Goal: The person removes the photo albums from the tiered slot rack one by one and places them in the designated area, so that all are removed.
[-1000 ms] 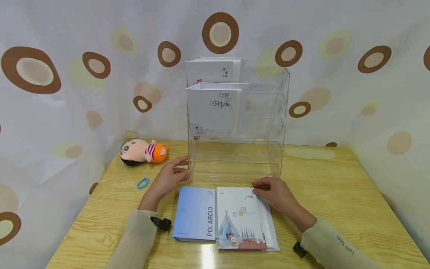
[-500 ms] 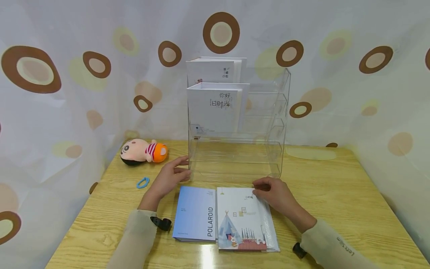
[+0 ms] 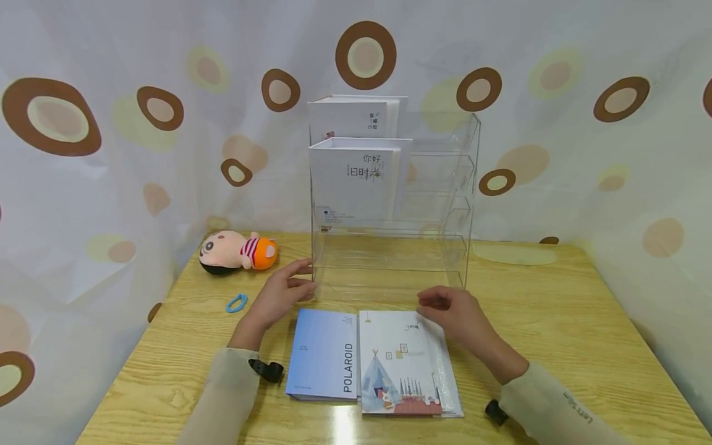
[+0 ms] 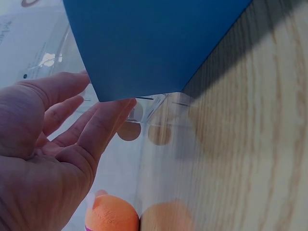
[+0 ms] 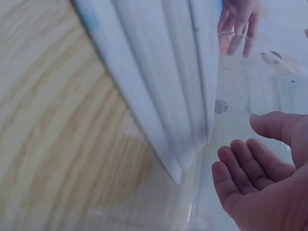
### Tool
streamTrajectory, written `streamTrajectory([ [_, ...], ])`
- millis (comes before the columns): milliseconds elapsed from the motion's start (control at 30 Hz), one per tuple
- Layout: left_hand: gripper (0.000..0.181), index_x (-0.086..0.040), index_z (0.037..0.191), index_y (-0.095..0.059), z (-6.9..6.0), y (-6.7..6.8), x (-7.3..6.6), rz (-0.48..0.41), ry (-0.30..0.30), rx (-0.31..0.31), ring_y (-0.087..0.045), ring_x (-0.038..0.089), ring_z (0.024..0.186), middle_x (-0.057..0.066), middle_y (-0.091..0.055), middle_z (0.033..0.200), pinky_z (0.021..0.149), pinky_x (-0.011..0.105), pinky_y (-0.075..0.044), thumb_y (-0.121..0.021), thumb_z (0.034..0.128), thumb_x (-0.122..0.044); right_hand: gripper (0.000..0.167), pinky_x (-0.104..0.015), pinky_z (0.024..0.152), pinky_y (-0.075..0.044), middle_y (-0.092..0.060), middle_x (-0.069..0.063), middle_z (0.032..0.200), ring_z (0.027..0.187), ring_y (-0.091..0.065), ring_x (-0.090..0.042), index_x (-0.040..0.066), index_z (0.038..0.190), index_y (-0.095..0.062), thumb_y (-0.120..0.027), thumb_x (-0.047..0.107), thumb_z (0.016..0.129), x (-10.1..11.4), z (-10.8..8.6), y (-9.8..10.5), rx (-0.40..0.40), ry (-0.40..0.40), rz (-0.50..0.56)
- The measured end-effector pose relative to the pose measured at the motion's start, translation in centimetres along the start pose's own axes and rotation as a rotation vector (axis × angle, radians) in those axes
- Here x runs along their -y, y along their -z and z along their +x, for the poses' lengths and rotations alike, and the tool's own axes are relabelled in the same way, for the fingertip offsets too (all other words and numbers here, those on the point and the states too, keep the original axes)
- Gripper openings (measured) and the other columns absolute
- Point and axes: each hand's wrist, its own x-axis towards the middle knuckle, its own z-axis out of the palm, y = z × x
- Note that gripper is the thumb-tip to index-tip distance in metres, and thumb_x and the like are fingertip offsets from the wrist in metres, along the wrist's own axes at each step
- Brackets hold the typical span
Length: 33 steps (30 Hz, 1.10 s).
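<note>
My left hand [image 3: 280,290] is at the lower left side of a clear acrylic rack [image 3: 389,250], fingertips touching or very near its edge. In the left wrist view its fingers [image 4: 91,127] are extended and partly hidden behind a blue album. That blue album [image 3: 322,355], marked POLAROID, lies flat before the rack. Beside it lies a white album [image 3: 397,364] with a tent drawing. My right hand [image 3: 458,318] hovers at the white album's upper right corner, its fingers loosely bent; the right wrist view shows nothing in the palm [image 5: 260,192].
Two white albums, an upper one [image 3: 350,117] and a lower one [image 3: 353,182], stand in the rack's left side. A plush doll [image 3: 239,250] and a small blue ring-shaped item [image 3: 236,303] lie on the wooden table [image 3: 534,346] to the left. A patterned curtain [image 3: 534,123] hangs behind.
My right hand has risen slightly from the white album's top corner. The left hand, the albums and the rack stay where they were.
</note>
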Motion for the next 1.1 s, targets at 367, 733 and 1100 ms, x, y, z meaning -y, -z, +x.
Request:
streamTrajectory([
  [367,0.066,-0.008,0.173,-0.041,0.0,-0.1,0.0,0.002,-0.005,0.004,-0.065,0.044,0.144,0.024,-0.051,0.168,0.109,0.046,-0.066,-0.067,0.1118,-0.007,0.037,-0.019,0.086,-0.063,-0.081,-0.017,0.130,0.114,-0.078,-0.029,0.000,0.135,-0.076,-0.080,0.022,0.106,1.7,0.5,0.8,-0.022,0.031,0.079],
  [733,0.065,-0.007,0.172,-0.042,0.2,-0.1,0.2,-0.004,-0.019,0.004,-0.064,0.046,0.143,0.027,-0.050,0.167,0.110,0.047,-0.066,-0.066,0.1123,-0.007,0.034,-0.017,0.088,-0.063,-0.080,-0.014,0.131,0.118,-0.079,-0.031,0.007,0.135,-0.077,-0.079,0.024,0.106,3.4,1.6,1.8,-0.046,0.059,0.107],
  [1100,0.065,-0.009,0.172,-0.042,0.0,-0.1,0.1,-0.004,0.003,-0.001,-0.065,0.043,0.143,0.023,-0.052,0.167,0.109,0.045,-0.066,-0.067,0.1118,-0.007,0.039,-0.009,0.091,-0.058,-0.077,-0.020,0.136,0.120,-0.076,-0.028,0.004,0.142,-0.074,-0.078,0.020,0.107,5.1,2.8,2.8,-0.097,0.094,0.194],
])
